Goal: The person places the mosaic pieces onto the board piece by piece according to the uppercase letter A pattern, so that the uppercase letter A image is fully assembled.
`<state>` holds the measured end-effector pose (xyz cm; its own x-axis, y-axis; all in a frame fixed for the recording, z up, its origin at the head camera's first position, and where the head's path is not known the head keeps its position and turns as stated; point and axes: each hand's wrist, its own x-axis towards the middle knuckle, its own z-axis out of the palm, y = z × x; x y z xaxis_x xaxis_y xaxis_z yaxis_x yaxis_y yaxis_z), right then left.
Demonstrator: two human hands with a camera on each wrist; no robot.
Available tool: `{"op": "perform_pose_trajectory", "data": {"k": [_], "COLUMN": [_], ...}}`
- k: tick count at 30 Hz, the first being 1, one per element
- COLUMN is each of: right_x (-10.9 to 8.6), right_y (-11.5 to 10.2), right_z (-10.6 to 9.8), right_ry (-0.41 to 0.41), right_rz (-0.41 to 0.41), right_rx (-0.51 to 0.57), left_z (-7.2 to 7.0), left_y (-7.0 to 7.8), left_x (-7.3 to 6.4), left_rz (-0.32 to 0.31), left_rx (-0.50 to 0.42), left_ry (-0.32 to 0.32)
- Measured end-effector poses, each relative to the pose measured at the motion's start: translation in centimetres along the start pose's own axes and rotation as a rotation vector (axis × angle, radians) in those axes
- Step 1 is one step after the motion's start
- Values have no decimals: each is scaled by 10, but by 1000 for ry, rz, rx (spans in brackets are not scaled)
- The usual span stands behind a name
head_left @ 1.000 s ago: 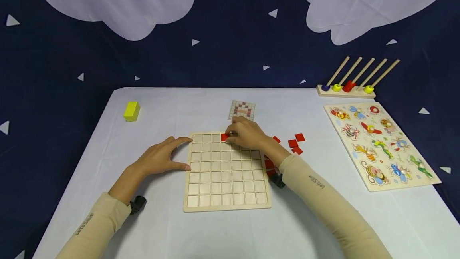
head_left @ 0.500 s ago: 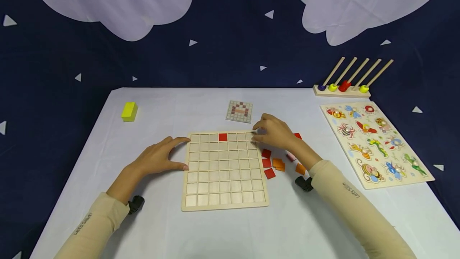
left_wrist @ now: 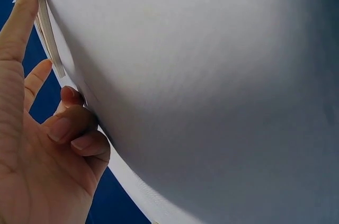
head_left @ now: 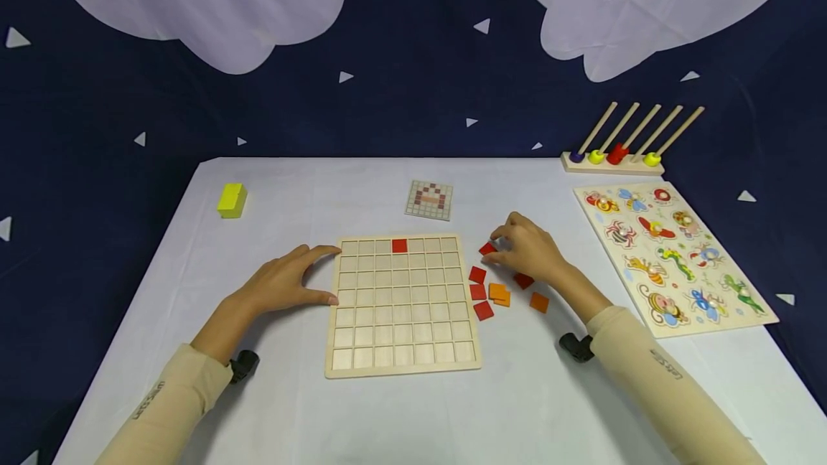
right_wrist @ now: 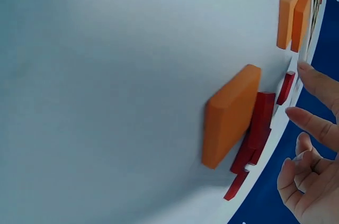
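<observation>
A wooden grid board lies in front of me, with one red square tile in its top row. My left hand is at the board's left side, its outstretched thumb and index finger at the edge. In the left wrist view, the other fingers of the left hand are partly bent. Right of the board, my right hand has its fingertips around a loose red tile on the table. The right wrist view shows the thumb and index finger of the right hand spread apart, with that red tile between their tips.
Several red tiles and orange tiles lie right of the board. Behind it is a small pattern card. A yellow block stands at left; an insect puzzle board and a bead stacker are at right.
My right hand has moved from the board's top row to the loose tiles on the right, leaving a red tile in its square. The left hand stays at the board's edge.
</observation>
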<state>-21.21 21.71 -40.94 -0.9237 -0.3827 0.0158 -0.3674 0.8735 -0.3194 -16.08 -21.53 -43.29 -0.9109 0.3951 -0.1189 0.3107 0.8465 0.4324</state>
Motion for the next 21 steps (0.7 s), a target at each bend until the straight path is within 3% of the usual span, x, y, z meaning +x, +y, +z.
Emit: {"op": "perform_pose_trajectory", "data": {"k": [21], "right_x": [3], "right_y": [-3], "right_z": [8], "right_ry": [-23], "right_rz": [42], "right_rx": [31], "left_z": [-2], "left_y": [2], "left_x": [-1], "left_rz": [3], "left_rx": [-6], "left_ry": [-4]}}
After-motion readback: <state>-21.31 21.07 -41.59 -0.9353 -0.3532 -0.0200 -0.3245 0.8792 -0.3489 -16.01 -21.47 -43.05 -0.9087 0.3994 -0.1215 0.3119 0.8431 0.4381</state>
